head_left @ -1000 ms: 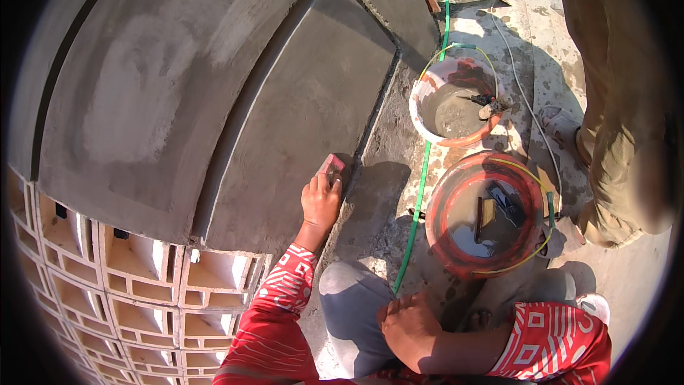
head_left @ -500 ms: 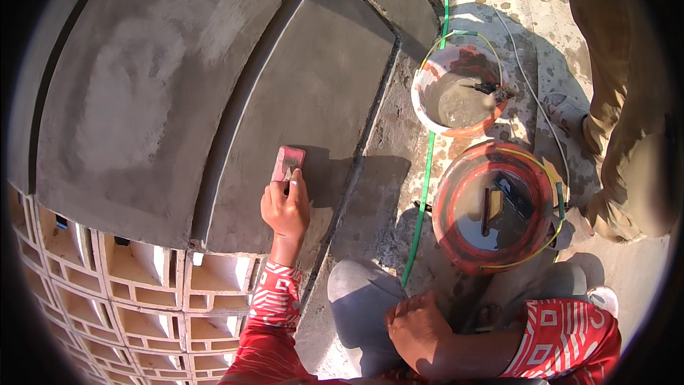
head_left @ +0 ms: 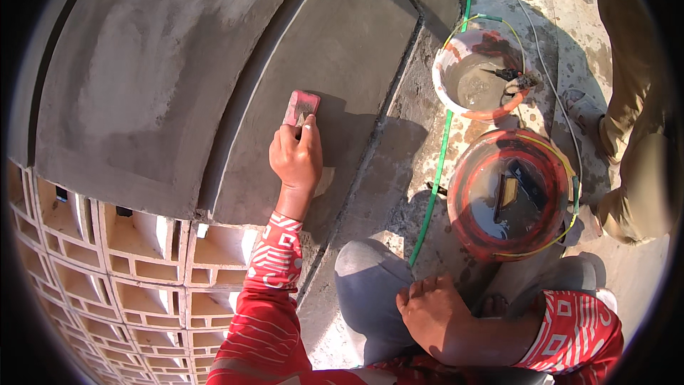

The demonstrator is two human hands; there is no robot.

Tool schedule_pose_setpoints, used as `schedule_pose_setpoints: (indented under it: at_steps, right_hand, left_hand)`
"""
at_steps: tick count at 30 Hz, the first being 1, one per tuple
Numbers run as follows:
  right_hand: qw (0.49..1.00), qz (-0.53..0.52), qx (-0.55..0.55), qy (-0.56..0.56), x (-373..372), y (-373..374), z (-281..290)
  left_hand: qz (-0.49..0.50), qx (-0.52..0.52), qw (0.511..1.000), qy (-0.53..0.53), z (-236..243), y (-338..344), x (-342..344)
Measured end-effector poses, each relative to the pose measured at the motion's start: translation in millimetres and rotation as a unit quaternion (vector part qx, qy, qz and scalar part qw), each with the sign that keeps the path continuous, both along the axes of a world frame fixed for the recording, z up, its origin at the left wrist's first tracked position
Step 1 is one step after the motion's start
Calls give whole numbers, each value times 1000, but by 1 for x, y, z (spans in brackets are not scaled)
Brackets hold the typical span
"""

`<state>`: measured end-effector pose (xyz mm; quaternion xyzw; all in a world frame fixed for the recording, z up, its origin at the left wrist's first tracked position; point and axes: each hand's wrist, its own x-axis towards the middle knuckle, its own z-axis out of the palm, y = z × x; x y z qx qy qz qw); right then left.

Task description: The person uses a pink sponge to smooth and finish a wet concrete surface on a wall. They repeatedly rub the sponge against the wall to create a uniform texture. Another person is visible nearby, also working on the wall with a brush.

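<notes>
Beside the orange bucket (head_left: 467, 203) of water (head_left: 499, 207), a grey-mortar pail (head_left: 445, 82).

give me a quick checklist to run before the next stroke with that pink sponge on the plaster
1. Left hand grips the pink sponge: ok, fingers lie on it, pressed to the grey plaster panel.
2. Right hand free: ok, it rests on the knee, holding nothing.
3. Water within reach: ok, orange bucket with water stands at the right.
4. Mortar supply: ok, white bucket holds grey mix and a tool.
5. Green hose clear of the panel: ok.
6. Plaster wetness: cannot tell.
</notes>
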<state>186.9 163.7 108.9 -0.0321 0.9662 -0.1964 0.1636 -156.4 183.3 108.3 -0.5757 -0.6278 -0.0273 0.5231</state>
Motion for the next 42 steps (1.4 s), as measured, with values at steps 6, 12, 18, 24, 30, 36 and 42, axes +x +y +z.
schedule_pose_setpoints:
  at_steps: [6,12,18,24,30,36,42]
  right_hand:
    - [994,-71,74,46,-5,-17,-21]
    - [1000,-20,11,-5,0,-15,-7]
    - [993,-65,74,68,-5,-8,-23]
    - [999,16,41,17,5,0,4]
    - [999,15,28,44,-1,-3,-11]
    - [994,41,69,70,12,11,4]
    - [994,-48,11,102,4,-4,-31]
  left_hand:
    - [6,-281,959,-34,-108,-74,-9]
    - [28,-62,998,-10,-2,-50,3]
    - [24,-271,961,-54,-88,-136,-7]
    - [51,-100,993,-26,35,-118,15]
    - [41,-102,993,-31,12,-109,6]
    - [81,123,989,-1,71,-75,13]
    - [38,60,997,-27,14,-35,7]
